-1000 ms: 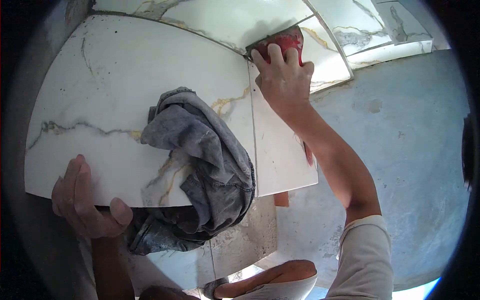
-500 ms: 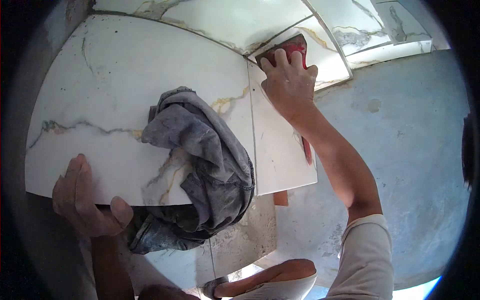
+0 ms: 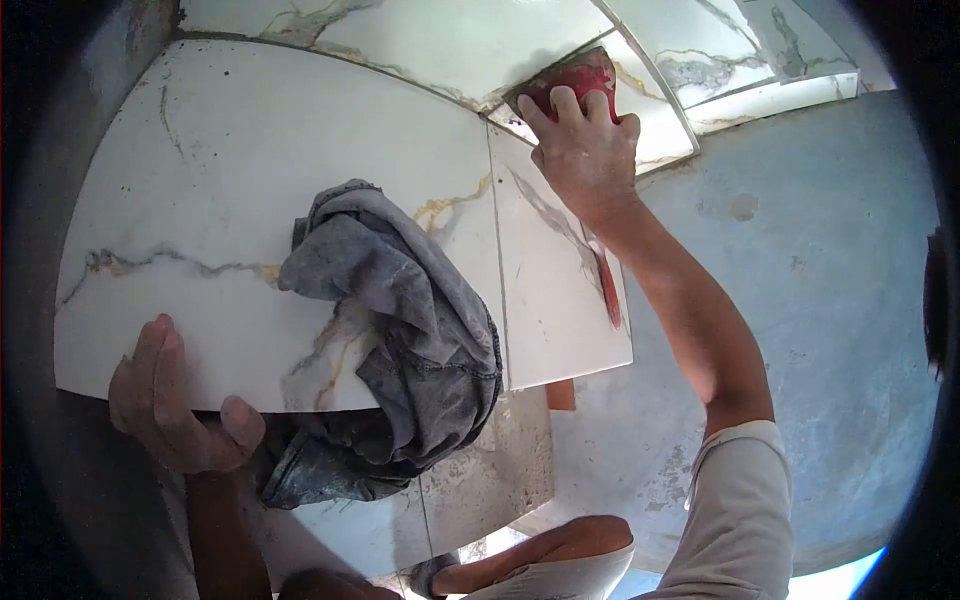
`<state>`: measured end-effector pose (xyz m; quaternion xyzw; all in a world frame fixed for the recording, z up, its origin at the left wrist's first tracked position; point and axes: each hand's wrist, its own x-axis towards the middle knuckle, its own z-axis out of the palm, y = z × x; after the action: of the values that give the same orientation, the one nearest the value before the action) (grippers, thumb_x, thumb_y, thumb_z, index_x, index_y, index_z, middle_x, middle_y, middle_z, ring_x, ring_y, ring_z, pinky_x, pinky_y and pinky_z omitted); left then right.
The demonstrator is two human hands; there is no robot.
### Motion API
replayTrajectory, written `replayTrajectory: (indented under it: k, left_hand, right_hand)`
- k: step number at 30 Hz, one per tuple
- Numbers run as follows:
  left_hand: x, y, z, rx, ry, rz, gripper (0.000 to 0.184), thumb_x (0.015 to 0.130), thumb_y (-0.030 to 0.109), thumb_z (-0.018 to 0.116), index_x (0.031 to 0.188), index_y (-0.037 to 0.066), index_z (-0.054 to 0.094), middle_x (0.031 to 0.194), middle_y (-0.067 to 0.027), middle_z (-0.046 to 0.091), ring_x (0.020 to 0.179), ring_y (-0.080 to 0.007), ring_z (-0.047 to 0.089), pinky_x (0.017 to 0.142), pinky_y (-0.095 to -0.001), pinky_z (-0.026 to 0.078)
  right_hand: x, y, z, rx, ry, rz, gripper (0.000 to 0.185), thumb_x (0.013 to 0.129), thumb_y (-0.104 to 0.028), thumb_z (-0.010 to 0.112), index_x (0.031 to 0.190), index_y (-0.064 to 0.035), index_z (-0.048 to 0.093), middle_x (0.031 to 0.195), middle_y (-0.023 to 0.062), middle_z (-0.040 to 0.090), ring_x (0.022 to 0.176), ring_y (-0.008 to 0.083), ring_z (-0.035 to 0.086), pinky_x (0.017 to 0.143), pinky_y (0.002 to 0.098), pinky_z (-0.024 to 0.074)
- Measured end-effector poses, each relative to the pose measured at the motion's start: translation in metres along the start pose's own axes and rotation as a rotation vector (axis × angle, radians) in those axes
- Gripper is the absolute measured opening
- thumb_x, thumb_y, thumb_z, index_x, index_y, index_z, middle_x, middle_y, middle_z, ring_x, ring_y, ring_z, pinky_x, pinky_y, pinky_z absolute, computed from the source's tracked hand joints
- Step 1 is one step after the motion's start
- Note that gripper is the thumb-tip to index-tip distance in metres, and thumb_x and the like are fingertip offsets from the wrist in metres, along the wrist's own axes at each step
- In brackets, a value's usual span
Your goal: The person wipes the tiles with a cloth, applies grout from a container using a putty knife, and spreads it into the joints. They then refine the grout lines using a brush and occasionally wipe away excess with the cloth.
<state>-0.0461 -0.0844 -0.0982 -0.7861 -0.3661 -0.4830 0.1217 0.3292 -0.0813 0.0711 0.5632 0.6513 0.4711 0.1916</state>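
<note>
My right hand (image 3: 590,150) is closed around a red scraper (image 3: 580,78) with a dirty edge. The scraper is against a white marble-patterned tile (image 3: 640,70) by the joint at the upper corner. My left hand (image 3: 185,400) rests at the front edge of a large white marble-patterned tile (image 3: 220,130), fingers stretched over the edge and thumb apart. To its right, a crumpled grey cloth (image 3: 400,270) drapes over that edge. A slim red tool (image 3: 607,285) lies on the narrow side tile (image 3: 550,330), close to my right forearm; its kind is unclear.
Marble-patterned tiles (image 3: 440,50) rise behind the surface. At the right is a blue-grey plastered wall (image 3: 780,280). A rough, stained ledge (image 3: 500,450) shows below the front edge. My bent leg (image 3: 550,555) is at the bottom.
My right hand and the red scraper have moved slightly up, and the scraper is tilted differently. The slim red tool shows more fully beside the forearm. My left hand stays at the tile edge.
</note>
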Motion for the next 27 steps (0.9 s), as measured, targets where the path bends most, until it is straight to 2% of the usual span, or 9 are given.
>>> replayTrajectory:
  k: [2,6,8,14,16,20,22,25,27]
  left_hand:
    - [-0.001,0.0,-0.001,0.021,-0.002,-0.01,0.047,0.098,0.037,0.034,0.123,0.001,0.05,0.12,-0.0183,0.06,0.11,-0.0302,0.056,0.097,-0.0447,0.037]
    - [0.002,0.001,-0.001,0.032,0.004,-0.017,0.047,0.098,0.038,0.033,0.123,0.001,0.051,0.12,-0.0173,0.06,0.11,-0.0303,0.055,0.098,-0.0444,0.037]
    - [0.003,0.003,-0.002,0.031,-0.009,-0.011,0.048,0.098,0.038,0.033,0.123,0.001,0.051,0.12,-0.0171,0.06,0.11,-0.0303,0.055,0.098,-0.0444,0.037]
    - [0.005,0.003,-0.001,0.035,-0.02,-0.009,0.049,0.098,0.04,0.031,0.124,0.001,0.049,0.119,-0.0171,0.06,0.11,-0.0306,0.055,0.096,-0.0452,0.037]
    - [0.012,0.005,-0.003,0.098,0.024,0.018,0.045,0.094,0.039,0.035,0.115,0.003,0.053,0.112,-0.0156,0.063,0.097,-0.0256,0.059,0.085,-0.0405,0.041]
    - [0.011,0.002,-0.003,0.077,0.027,0.016,0.045,0.094,0.039,0.035,0.116,0.004,0.052,0.112,-0.0153,0.063,0.098,-0.0254,0.059,0.086,-0.0403,0.04]
    - [0.01,0.005,-0.004,0.092,-0.01,0.007,0.046,0.093,0.039,0.035,0.117,0.004,0.051,0.112,-0.0152,0.063,0.099,-0.0252,0.059,0.086,-0.0401,0.04]
    - [0.002,0.002,-0.002,0.03,-0.02,-0.007,0.048,0.098,0.039,0.034,0.123,0.001,0.049,0.117,-0.0183,0.06,0.107,-0.031,0.057,0.094,-0.0458,0.038]
    - [0.005,0.003,-0.002,0.029,-0.01,0.001,0.048,0.098,0.039,0.034,0.122,0.001,0.05,0.117,-0.0185,0.061,0.105,-0.0311,0.058,0.094,-0.0459,0.039]
  right_hand:
    - [0.002,-0.002,-0.008,-0.084,-0.277,0.036,0.04,0.072,-0.025,0.07,0.111,-0.0235,0.064,0.097,-0.003,0.05,0.086,0.0178,0.049,0.059,0.0382,0.041]
    - [0.003,-0.01,-0.018,-0.022,-0.236,0.037,0.037,0.071,-0.023,0.07,0.108,-0.0225,0.065,0.095,-0.0023,0.05,0.084,0.0181,0.049,0.057,0.0382,0.0395]
    - [0.005,-0.018,-0.011,0.027,-0.023,-0.019,0.037,0.07,-0.02,0.07,0.106,-0.021,0.066,0.093,-0.0022,0.051,0.083,0.0175,0.049,0.056,0.0377,0.0378]
    - [0.01,-0.031,0.006,-0.018,-0.102,-0.046,0.028,0.069,-0.02,0.068,0.097,-0.0185,0.066,0.091,-0.0017,0.051,0.084,0.0179,0.048,0.057,0.0379,0.0371]
    - [0.009,-0.03,0.002,-0.121,-0.276,-0.072,0.026,0.071,-0.021,0.066,0.097,-0.0174,0.066,0.092,-0.0014,0.051,0.084,0.0187,0.049,0.057,0.0384,0.0374]
    - [0.002,-0.022,-0.004,-0.119,-0.225,-0.067,0.026,0.073,-0.022,0.065,0.099,-0.0178,0.065,0.094,-0.0014,0.051,0.085,0.0196,0.048,0.057,0.0387,0.038]
    - [0.002,-0.023,-0.012,-0.025,-0.108,-0.032,0.027,0.073,-0.022,0.064,0.1,-0.0187,0.065,0.094,-0.0019,0.051,0.086,0.0189,0.048,0.058,0.0386,0.0387]
    - [0.01,-0.031,0.001,-0.048,-0.178,-0.046,0.03,0.074,-0.022,0.064,0.104,-0.0197,0.064,0.097,-0.0029,0.052,0.088,0.0172,0.048,0.058,0.0382,0.0393]
    - [0.012,-0.033,0.008,-0.101,-0.164,-0.068,0.028,0.075,-0.022,0.064,0.103,-0.0181,0.064,0.096,-0.0037,0.051,0.087,0.0158,0.047,0.057,0.0371,0.0381]
